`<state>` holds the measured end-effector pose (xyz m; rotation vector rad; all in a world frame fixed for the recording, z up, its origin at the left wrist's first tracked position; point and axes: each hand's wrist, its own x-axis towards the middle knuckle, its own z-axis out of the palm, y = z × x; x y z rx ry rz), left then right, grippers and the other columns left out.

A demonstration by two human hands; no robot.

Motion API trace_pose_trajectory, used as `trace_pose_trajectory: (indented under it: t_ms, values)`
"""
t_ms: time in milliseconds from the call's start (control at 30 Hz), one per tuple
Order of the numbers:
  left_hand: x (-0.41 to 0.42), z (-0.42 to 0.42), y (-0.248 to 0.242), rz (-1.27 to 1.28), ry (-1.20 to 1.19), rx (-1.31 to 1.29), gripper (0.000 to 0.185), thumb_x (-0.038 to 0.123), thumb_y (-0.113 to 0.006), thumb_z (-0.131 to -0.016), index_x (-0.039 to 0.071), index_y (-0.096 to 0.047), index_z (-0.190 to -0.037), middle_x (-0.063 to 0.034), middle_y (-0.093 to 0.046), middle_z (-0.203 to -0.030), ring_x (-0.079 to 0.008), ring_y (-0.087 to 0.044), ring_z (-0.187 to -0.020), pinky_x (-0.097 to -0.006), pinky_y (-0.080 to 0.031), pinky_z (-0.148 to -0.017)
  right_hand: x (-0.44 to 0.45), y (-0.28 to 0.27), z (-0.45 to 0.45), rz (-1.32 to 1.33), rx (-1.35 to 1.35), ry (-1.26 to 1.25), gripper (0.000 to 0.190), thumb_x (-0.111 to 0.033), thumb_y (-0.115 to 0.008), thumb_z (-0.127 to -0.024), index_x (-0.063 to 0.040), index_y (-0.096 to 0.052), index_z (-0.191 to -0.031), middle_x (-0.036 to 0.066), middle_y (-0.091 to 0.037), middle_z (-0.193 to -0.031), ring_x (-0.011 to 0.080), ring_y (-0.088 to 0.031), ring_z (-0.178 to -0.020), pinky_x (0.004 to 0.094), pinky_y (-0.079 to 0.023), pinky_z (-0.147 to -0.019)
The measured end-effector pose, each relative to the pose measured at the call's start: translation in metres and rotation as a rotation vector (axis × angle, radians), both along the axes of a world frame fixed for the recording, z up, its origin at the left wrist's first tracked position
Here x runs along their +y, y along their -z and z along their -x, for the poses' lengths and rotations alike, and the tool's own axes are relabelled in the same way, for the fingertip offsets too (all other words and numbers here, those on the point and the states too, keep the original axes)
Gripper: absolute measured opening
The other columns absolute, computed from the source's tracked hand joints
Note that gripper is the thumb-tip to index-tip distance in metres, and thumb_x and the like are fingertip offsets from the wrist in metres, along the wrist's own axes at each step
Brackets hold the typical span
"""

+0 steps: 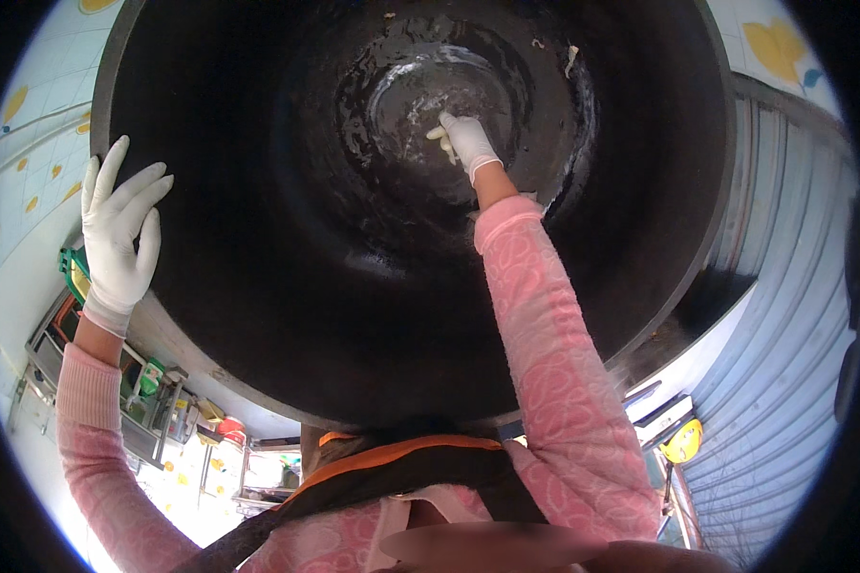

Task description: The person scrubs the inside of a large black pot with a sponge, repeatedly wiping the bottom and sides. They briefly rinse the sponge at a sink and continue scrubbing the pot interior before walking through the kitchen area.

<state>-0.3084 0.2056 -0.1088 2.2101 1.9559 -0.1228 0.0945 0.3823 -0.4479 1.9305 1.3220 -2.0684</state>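
Observation:
A very large dark wok or cauldron (pixel 416 344) fills the middle of the head view, with wet, shiny rings around its bottom. My right hand (pixel 466 147), in a white glove, reaches deep into it near the centre; its fingers are partly curled, and whether they pinch something small is not clear. Pale scraps (pixel 571 61) lie on the inner surface beyond that hand. At the left rim is my left hand (pixel 120 229), also gloved in white, fingers spread, holding nothing; whether it touches the rim cannot be told.
Shelves with containers (pixel 165 401) stand at the lower left, with a red tub (pixel 231 431) near them. On the right are a corrugated wall or shutter (pixel 781 344) and a yellow round object (pixel 682 441). Tiles with yellow patterns (pixel 43 157) cover the left wall.

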Motion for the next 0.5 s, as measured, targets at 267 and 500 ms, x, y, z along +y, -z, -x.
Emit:
trace_pose_trajectory:
  t_ms: [267, 500]
  values:
    - [0.001, 0.003, 0.002, -0.029, 0.038, -0.018, 0.037, -0.003, -0.053, -0.09, 0.003, -0.078, -0.117, -0.0157, -0.074, -0.131, -0.0429, -0.048, -0.149, -0.0617, -0.025, -0.129, 0.015, -0.045, -0.097, -0.113, -0.323, -0.328, 0.053, -0.04, -0.052, -0.106, 0.001, -0.083, -0.093, 0.013, -0.071, -0.07, 0.0252, -0.063, -0.066, 0.0401, -0.051, -0.074]
    - [-0.002, 0.006, 0.005, -0.056, 0.036, -0.008, 0.037, -0.004, -0.054, -0.09, 0.004, -0.079, -0.116, -0.0146, -0.075, -0.131, -0.0404, -0.049, -0.15, -0.0594, -0.026, -0.13, -0.02, -0.044, -0.169, 0.2, -0.391, -0.543, 0.045, -0.032, -0.055, -0.102, -0.001, -0.084, -0.086, 0.012, -0.071, -0.067, 0.0226, -0.058, -0.055, 0.0398, -0.05, -0.058]
